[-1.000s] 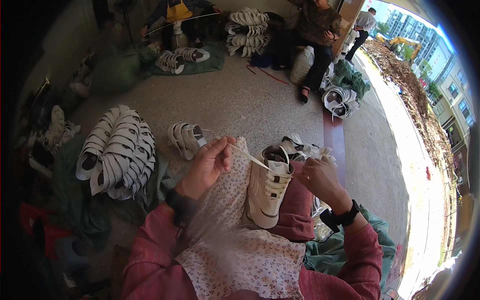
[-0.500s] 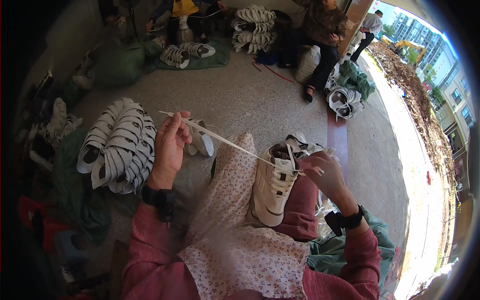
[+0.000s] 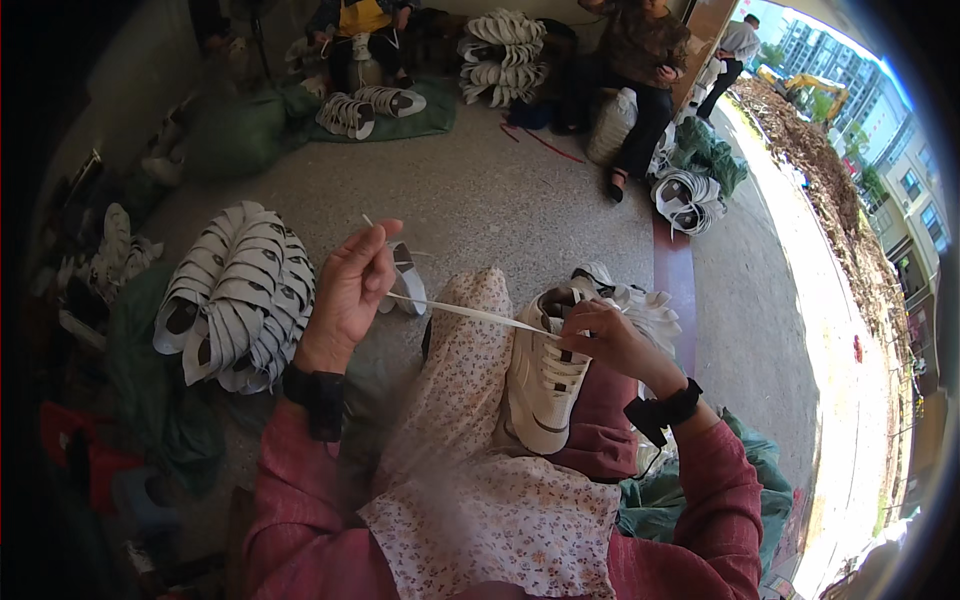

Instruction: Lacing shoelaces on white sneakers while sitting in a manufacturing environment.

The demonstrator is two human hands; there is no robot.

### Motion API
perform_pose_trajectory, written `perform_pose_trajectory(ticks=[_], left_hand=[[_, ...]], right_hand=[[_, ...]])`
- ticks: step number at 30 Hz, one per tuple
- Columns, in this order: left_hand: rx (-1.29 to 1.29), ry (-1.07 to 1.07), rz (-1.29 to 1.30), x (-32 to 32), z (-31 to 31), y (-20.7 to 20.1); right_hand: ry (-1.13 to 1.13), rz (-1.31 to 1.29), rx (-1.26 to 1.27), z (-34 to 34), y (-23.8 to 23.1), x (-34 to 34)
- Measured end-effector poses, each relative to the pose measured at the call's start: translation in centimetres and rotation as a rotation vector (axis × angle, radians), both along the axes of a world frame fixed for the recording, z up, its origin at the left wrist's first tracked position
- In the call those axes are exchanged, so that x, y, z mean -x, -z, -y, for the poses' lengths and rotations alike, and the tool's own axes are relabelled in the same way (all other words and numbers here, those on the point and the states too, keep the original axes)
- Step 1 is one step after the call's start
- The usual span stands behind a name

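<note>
A white sneaker [image 3: 547,393] rests on my lap, toe toward me, with its lace run through the lower eyelets. From its upper part a pale flat shoelace [image 3: 465,313] stretches leftward to my left hand [image 3: 350,285], which pinches it near the free end. My right hand [image 3: 607,338] is at the sneaker's collar, thumb and fingers pressed together on the lace close to the eyelets. The fingers partly cover the tongue and the collar's right side.
Stacked white shoe uppers [image 3: 235,290] stand on the floor at left. A pale shoe piece [image 3: 405,280] lies beyond my left hand. More uppers [image 3: 690,200] and green sacking [image 3: 712,160] sit at right. Co-workers are seated at the back near a green mat [image 3: 430,115].
My right hand has moved left, in over the sneaker's collar, and now grips the lace there. My left hand has shifted slightly, and the lace between the hands lies lower and flatter.
</note>
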State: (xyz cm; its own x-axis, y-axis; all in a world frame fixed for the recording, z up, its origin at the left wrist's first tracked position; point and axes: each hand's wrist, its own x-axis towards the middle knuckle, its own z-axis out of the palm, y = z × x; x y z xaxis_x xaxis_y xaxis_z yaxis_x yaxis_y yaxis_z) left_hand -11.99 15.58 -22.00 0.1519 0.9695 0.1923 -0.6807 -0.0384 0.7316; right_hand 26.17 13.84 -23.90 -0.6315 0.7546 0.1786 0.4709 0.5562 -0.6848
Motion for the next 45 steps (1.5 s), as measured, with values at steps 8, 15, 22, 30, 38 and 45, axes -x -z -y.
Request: perform_pose_trajectory(ticks=[8,15,22,30,38,45], left_hand=[[-0.177,0.216,-1.001,-9.0,0.8,4.0],[-0.623,0.094,-1.354,-13.2,0.3,6.8],[-0.529,0.202,-1.458,-14.0,-0.6,6.1],[-0.323,0.289,-1.504,-15.6,-1.4,4.3],[-0.554,0.374,-1.525,-13.1,-1.7,5.5],[-0.651,0.183,-1.517,-14.3,-0.8,6.3]], right_hand=[[0.214,-0.213,0.464,0.9,-1.0,1.7],[0.135,-0.013,0.315,-0.9,0.1,1.2],[0.09,-0.037,0.372,-1.8,0.0,1.4],[0.091,-0.08,0.217,-1.8,2.1,0.8],[0.07,0.149,-0.118,-0.8,0.0,2.0],[0.104,0.142,-0.196,-1.1,1.5,1.8]])
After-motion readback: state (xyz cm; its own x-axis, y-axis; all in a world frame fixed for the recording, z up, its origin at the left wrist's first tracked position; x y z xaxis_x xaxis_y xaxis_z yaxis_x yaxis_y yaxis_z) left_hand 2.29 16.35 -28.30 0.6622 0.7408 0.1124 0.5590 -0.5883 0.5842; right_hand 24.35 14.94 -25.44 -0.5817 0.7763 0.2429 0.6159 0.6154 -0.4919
